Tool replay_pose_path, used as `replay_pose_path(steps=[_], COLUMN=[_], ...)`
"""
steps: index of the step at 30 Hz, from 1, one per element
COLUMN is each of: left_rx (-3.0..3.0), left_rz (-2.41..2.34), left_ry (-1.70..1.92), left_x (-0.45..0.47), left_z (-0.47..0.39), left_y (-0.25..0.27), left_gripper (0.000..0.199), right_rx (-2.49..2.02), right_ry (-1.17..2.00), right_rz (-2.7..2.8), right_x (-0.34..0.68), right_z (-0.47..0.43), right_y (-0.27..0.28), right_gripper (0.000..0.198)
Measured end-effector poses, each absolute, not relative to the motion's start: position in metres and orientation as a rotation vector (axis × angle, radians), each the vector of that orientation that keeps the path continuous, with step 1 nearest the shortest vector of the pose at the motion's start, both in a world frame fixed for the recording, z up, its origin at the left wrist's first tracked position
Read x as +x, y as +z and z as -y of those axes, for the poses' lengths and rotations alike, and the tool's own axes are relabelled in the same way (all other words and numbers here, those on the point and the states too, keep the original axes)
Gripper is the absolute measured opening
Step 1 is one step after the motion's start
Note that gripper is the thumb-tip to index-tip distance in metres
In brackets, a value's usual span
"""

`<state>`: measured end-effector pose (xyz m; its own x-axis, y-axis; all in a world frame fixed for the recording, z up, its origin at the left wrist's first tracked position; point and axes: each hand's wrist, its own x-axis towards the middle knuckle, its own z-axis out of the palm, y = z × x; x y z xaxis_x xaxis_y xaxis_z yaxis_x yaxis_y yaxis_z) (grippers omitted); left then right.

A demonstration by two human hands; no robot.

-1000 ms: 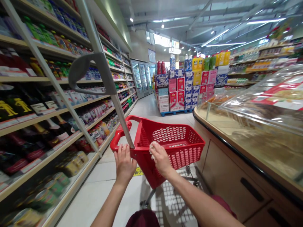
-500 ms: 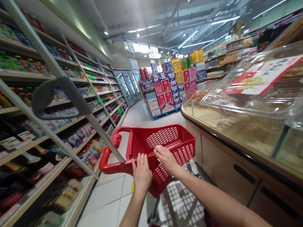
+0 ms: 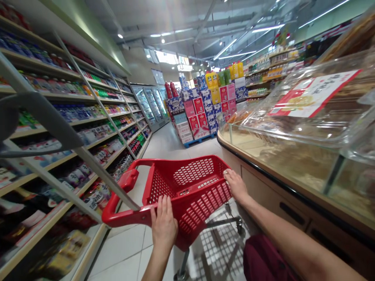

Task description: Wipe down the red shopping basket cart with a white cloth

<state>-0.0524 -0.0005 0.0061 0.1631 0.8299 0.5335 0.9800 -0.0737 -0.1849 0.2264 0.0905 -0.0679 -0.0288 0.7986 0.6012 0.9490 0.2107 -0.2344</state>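
Clearly, the left hand [image 3: 164, 224] rests on the near rim of a red shopping cart [image 3: 202, 199], its fingers stretched out close together over the edge and not wrapped around anything. The right hand [image 3: 236, 187] is at the far right corner of the same cart, its fingers bent over a small white wad [image 3: 225, 174] held against the rim; most of the wad is hidden, so whether it is cloth or paper I cannot tell. The cart stands upright on the tiled floor [image 3: 129, 242] in front of the person, between the drink shelves [image 3: 93, 117] on the left and a wooden counter [image 3: 263, 187] on the right, where clear plastic boxes [image 3: 310, 95] sit. From the cart's handle side, a metal pole [image 3: 102, 175] slants up to a grey loop [image 3: 58, 132], well apart from both hands. Farther down the aisle stand stacked cartons [image 3: 193, 121] on a blue pallet [image 3: 199, 139], with glass-door fridges [image 3: 149, 103] behind them to the left.
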Motion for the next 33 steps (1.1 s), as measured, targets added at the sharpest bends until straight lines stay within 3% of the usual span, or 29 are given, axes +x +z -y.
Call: replay_pose_path(steps=[2, 7, 12, 17, 22, 27, 33], left_rx=[-1.925, -1.927, -1.916, -1.923, -1.935, -1.904, -1.904], left_rz=[1.734, 1.743, 1.729, 1.721, 1.723, 1.74, 1.746], left_ry=[-0.405, -0.392, -0.392, -0.406, -0.425, -0.447, -0.451], left_x=[-0.051, -0.048, -0.045, -0.048, -0.047, -0.046, -0.043], left_z=[0.0, 0.001, 0.002, 0.002, 0.003, 0.002, 0.002], left_y=[0.006, 0.007, 0.008, 0.007, 0.004, 0.002, 0.004], left_gripper=[0.059, 0.058, 0.057, 0.058, 0.057, 0.057, 0.056], right_rx=[-1.692, -1.395, -1.616, -1.241, -1.667, -1.344, -1.576], right_ry=[-0.299, -0.31, -0.282, -0.327, -0.278, -0.301, -0.249], right_rz=[1.789, 2.013, 1.791, 2.092, 1.766, 2.036, 1.758], right_x=[0.235, 0.232, 0.236, 0.218, 0.248, 0.244, 0.226], right_z=[-0.092, -0.091, -0.094, -0.095, -0.096, -0.09, -0.09], right_y=[-0.07, -0.07, -0.068, -0.07, -0.075, -0.076, -0.07], right_gripper=[0.043, 0.044, 0.046, 0.045, 0.043, 0.045, 0.045])
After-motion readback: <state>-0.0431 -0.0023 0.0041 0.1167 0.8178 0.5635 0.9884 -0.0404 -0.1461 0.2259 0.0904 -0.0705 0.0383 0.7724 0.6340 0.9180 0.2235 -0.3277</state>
